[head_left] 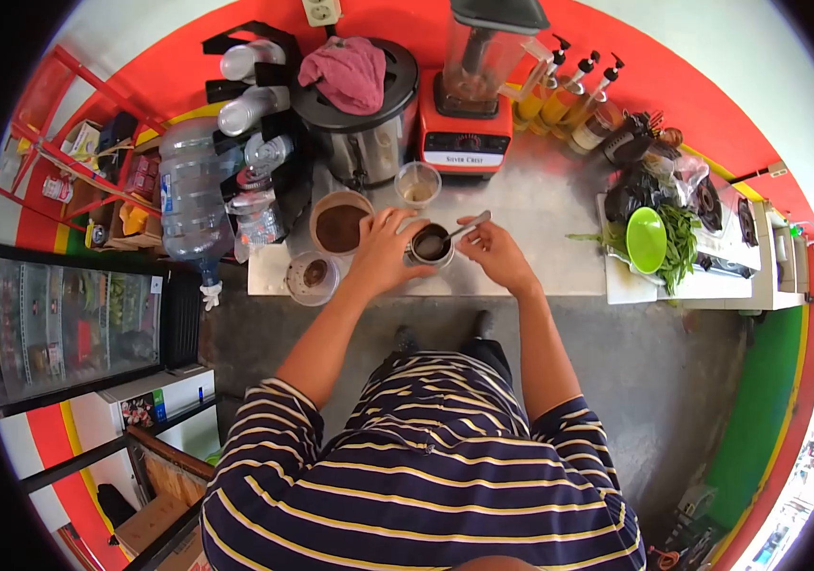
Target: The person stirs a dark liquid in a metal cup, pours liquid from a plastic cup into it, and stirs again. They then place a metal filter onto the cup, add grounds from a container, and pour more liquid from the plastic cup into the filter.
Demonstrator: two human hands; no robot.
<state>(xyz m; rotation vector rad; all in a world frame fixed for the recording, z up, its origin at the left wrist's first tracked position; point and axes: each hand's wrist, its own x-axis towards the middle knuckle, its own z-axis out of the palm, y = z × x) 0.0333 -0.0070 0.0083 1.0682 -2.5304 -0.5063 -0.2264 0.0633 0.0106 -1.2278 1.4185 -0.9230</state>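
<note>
My left hand (386, 253) is closed around the side of a small metal cup (444, 263) near the counter's front edge. Something dark, perhaps liquid, shows inside the cup. In my right hand (500, 255) is the handle of a metal spoon (467, 226), its lower end dipping into the cup. Just left of my left hand stands a round tub (329, 201) of brown powder. In front of that tub is a clear plastic container (294, 290) with brown residue. A clear plastic cup (418, 184) stands behind the metal cup.
A red blender (467, 143) and a steel urn (354, 152) with a pink cloth (350, 76) stand at the back. Pump bottles (564, 100) line the wall. On the right are a green bowl (646, 240) and leafy greens (680, 247); a water jug (193, 181) is left.
</note>
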